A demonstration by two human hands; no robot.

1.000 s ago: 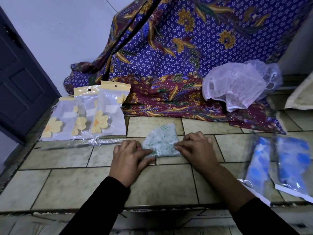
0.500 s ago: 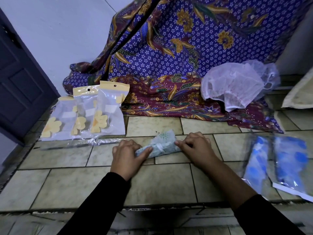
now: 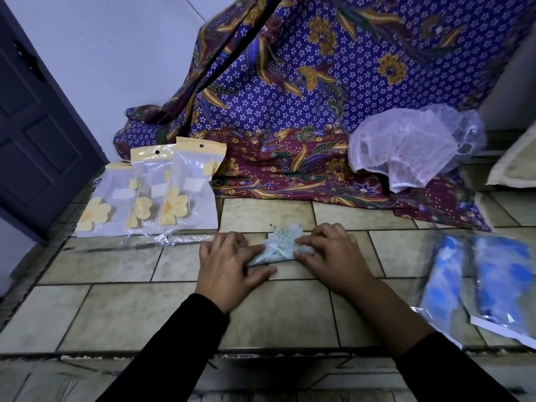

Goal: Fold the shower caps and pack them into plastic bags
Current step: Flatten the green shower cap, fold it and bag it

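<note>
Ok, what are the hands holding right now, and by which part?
The folded white green-printed plastic shower cap: the left hand presses its left end flat, the right hand pinches its right end in a curled grip.

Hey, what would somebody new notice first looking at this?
The big purple floral cloth drapes across the back. In the middle, the left hand presses and the right hand pinches a small green-printed shower cap on the tiles. Yellow-flower bags sit at the left.

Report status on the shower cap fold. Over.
Left hand flat on the green-print shower cap. Right hand pinching its right end. Cap part-folded on the tiles, not bagged. Yellow-flower bags lie apart, left.
</note>
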